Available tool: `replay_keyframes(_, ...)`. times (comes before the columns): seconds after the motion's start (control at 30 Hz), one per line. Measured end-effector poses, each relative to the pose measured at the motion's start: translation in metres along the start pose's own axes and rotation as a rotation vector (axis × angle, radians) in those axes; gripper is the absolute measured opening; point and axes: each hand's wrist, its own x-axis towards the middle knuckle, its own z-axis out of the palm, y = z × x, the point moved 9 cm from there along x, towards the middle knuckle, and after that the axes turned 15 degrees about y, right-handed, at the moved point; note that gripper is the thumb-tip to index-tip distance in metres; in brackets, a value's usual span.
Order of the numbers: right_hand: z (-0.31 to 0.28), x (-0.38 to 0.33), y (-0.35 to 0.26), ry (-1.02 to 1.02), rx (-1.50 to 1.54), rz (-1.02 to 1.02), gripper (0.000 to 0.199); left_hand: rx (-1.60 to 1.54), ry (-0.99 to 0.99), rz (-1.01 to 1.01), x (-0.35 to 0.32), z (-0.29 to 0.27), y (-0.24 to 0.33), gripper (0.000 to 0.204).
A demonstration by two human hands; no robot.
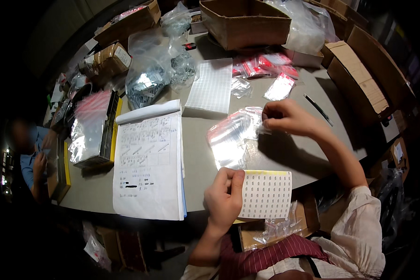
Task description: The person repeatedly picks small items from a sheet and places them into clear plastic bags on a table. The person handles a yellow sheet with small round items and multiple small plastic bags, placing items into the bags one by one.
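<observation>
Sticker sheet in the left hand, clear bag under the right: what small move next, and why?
Probably bring the right hand to the sticker sheet and peel one label. The left hand holds the sheet ready, and the clear zip bag is pinned flat on the table.

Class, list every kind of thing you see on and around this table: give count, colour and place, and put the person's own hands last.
label sheet: one, white with yellow edge, near table edge, in left hand
clear zip bags: small stack, red-striped tops, table centre
notepad: one, white, left of centre
blank sticker sheets: one stack, white, beyond notepad
red-topped packets: several, far centre
pen: one, dark, right
cardboard boxes: several, brown, around far rim
bags of metal parts: a few, clear, far left
left hand: holds label sheet
right hand: pinches top zip bag
</observation>
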Motion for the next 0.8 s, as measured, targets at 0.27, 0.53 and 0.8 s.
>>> replay_keyframes(0.27, -0.016, 0.019, 0.037, -0.128, -0.601, -0.025, 0.037, -0.078, -0.024, 0.005, -0.001, 0.002, 0.003, 0.018)
replay_keyframes(0.53, 0.001, 0.021, -0.004, -0.132, -0.053, -0.125, 0.029, -0.059, -0.043, 0.017, -0.001, 0.003, 0.004, 0.014)
replay_keyframes(0.8, 0.016, 0.023, 0.0, 0.125, -0.599, -0.39, 0.026, -0.051, -0.052, 0.051, 0.001, 0.003, 0.009, 0.016)
